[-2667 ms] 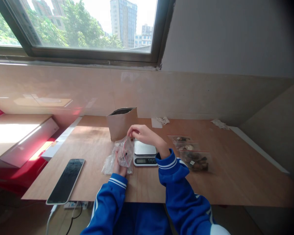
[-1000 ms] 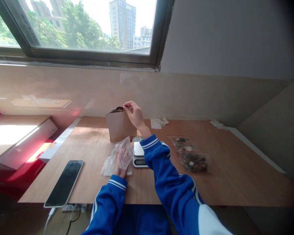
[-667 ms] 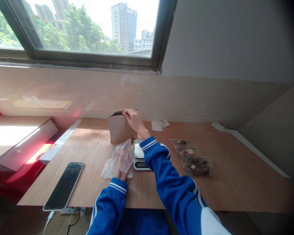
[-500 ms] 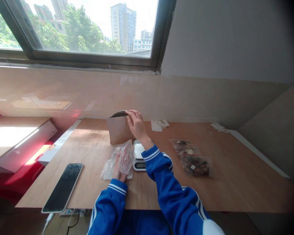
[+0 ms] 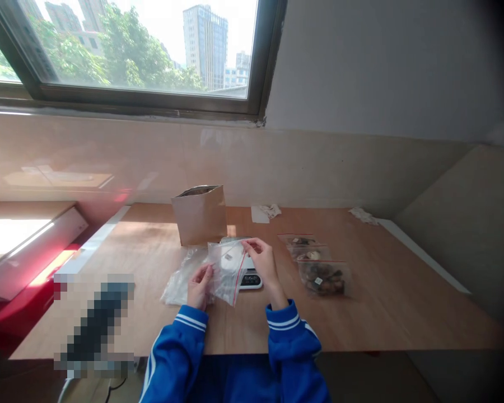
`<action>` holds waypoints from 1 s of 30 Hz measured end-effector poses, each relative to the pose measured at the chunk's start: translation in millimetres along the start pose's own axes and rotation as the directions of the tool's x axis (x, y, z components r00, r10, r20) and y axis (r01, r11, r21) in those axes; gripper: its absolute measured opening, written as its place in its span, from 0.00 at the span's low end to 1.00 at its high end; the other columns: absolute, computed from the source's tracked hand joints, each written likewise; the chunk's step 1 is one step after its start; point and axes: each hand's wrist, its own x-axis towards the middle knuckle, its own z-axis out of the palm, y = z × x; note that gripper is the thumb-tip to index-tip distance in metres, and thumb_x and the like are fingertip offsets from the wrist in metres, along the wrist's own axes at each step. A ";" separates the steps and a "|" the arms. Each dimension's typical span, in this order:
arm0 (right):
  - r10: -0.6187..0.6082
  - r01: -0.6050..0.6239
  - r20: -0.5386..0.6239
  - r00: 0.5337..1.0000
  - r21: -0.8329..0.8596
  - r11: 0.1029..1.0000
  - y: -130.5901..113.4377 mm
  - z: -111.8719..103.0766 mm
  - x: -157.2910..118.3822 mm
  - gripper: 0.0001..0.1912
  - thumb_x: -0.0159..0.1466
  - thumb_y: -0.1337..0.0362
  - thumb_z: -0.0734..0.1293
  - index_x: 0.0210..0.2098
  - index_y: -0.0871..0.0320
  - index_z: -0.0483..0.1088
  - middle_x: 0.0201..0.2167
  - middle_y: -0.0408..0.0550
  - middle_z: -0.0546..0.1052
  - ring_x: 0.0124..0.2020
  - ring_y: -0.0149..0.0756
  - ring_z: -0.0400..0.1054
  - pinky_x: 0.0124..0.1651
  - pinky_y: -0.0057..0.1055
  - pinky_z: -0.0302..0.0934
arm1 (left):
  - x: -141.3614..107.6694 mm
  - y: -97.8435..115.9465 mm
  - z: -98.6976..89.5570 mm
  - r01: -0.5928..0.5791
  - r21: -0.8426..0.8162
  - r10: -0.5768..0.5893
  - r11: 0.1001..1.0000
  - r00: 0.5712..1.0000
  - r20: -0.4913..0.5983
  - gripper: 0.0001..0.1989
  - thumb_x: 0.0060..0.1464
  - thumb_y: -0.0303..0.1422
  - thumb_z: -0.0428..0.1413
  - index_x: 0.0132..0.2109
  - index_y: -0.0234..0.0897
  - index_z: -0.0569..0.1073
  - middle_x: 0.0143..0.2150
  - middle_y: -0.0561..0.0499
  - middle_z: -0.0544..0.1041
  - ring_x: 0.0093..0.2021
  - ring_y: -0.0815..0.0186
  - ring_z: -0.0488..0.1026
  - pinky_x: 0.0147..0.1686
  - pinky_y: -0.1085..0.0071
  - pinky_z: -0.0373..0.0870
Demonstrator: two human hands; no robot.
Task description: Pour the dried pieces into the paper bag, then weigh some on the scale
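Between my hands I hold up a clear zip-lock bag [image 5: 225, 274] with a red seal strip and a small pale label. My left hand [image 5: 200, 285] pinches its left side. My right hand [image 5: 261, 258] grips the upper corner by the red strip. Behind the bag lies a digital kitchen scale [image 5: 252, 280], partly covered, with its display showing at the front. More clear plastic bags [image 5: 180, 282] lie on the table under and beside my left hand. A brown paper bag [image 5: 201, 217] stands upright behind them, its top open.
Three zip-lock bags with dark contents lie on the right, the nearest filled bag [image 5: 324, 279] being the largest. A white paper with a crumpled tissue [image 5: 269, 212] lies at the back. A blurred-out dark object [image 5: 94, 322] lies at the front left of the wooden table [image 5: 386, 313].
My right hand has left the paper bag's rim and come down to the zip-lock bag. My left hand has raised that bag off the pile. The view has shifted slightly right.
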 end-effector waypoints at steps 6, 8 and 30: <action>0.151 -0.141 -0.058 0.987 0.152 0.978 4.0 -6.2 -36.5 0.28 0.60 0.42 0.59 0.49 0.57 0.66 0.44 0.53 0.74 0.38 0.38 0.70 0.36 0.31 0.65 | -10.3 12.8 10.6 -0.130 0.138 0.133 0.982 0.991 -0.010 0.23 0.43 0.43 0.63 0.44 0.34 0.75 0.33 0.51 0.77 0.29 0.69 0.74 0.29 0.74 0.72; 0.265 -0.272 0.059 0.962 0.186 0.944 11.3 -3.1 -53.4 0.31 0.59 0.40 0.59 0.51 0.56 0.62 0.45 0.53 0.74 0.38 0.38 0.71 0.35 0.31 0.65 | -15.2 17.7 14.0 -0.169 0.168 0.175 0.971 0.984 -0.022 0.23 0.47 0.45 0.61 0.47 0.36 0.73 0.36 0.50 0.77 0.33 0.68 0.75 0.32 0.73 0.73; 0.039 -0.033 0.021 0.999 -0.205 0.978 45.0 -35.0 -63.2 0.15 0.60 0.55 0.63 0.43 0.56 0.70 0.41 0.52 0.71 0.47 0.45 0.65 0.51 0.46 0.60 | -17.5 69.7 -28.3 -0.249 0.762 0.429 0.598 0.902 -0.043 0.22 0.53 0.50 0.51 0.46 0.39 0.73 0.24 0.57 0.65 0.18 0.74 0.61 0.19 0.78 0.58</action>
